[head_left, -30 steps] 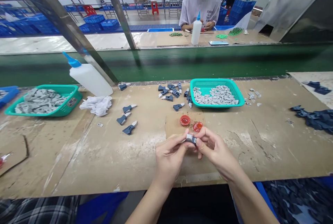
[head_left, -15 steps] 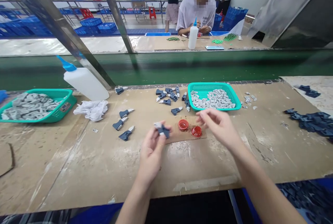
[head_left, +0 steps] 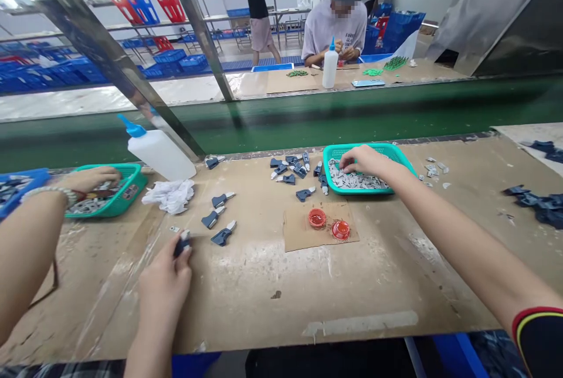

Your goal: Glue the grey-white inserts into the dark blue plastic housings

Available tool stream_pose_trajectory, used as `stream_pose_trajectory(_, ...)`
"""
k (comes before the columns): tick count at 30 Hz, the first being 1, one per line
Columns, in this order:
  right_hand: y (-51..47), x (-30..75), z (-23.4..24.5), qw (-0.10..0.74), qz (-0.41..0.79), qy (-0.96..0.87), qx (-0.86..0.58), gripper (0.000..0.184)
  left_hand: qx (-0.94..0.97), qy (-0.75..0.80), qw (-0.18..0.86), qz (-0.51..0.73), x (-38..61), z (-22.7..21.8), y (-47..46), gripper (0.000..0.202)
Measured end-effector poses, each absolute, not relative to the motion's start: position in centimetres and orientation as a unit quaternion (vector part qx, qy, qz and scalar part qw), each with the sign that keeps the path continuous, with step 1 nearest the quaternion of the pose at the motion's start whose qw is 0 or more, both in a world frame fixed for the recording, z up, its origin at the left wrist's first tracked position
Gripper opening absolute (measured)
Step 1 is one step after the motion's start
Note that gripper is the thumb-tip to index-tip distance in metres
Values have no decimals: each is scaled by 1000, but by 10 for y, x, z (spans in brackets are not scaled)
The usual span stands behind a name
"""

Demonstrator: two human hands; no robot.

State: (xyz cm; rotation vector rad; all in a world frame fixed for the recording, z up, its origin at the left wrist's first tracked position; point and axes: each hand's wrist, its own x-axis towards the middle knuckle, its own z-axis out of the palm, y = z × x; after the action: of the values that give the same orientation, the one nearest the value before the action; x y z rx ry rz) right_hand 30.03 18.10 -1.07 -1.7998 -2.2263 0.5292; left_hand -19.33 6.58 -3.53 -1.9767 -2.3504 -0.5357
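My left hand rests low on the cardboard-covered bench, fingers pinched round a small dark blue and grey part, just left of a row of three similar parts. My right hand reaches into the green basket of small grey pieces, fingers curled down among them; what they hold is hidden. Two small red pots sit on a cardboard square between my hands.
A co-worker's arm at the left reaches into a second green basket. A white squeeze bottle, a crumpled cloth, more blue parts, dark blue pieces and a green conveyor lie around. Another person sits across.
My left hand carried the assembled part left and down to the bench beside the row. My right hand moved up into the basket of grey pieces. A co-worker's arm appeared at left.
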Motion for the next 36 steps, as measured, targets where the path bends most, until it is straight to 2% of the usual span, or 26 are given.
stream_pose_trajectory(4, 177, 302, -20, 104, 161, -741, -644, 15, -703, -699, 37, -130, -183, -29, 83, 52)
stream_pose_trajectory(8, 168, 301, -26, 112, 143, -702, -688, 10, -752, -633, 83, -165, -153, 0, 107, 48)
stream_pose_trajectory(12, 159, 302, -27, 124, 129, -661, -729, 11, -843, -509, 13, -172, -90, 20, 143, 39)
stream_pose_trajectory(18, 141, 322, -21, 116, 98, -671, -725, 10, -927, -354, -77, -100, -17, -4, 207, 35)
stream_pose_trajectory(24, 111, 341, -3, 102, 57, -714, -690, 16, -923, -342, -110, -136, -13, -21, 218, 17)
stream_pose_trajectory(26, 92, 336, 2, 131, 19, -720, -681, 26, -909, -360, -123, -170, -19, -20, 209, 18)
stream_pose_trajectory(28, 70, 325, 4, 192, 3, -721, -666, 27, -886, -387, -137, -215, -24, -16, 197, 23)
stream_pose_trajectory(31, 35, 302, 0, 325, 65, -701, -631, 24, -842, -429, -169, -281, -32, -7, 171, 36)
stream_pose_trajectory(33, 15, 287, -6, 389, 106, -688, -604, 24, -773, -458, -262, -351, -37, -1, 151, 39)
stream_pose_trajectory(36, -3, 270, -18, 425, 114, -668, -600, 22, -561, -480, -486, -468, -44, 8, 117, 32)
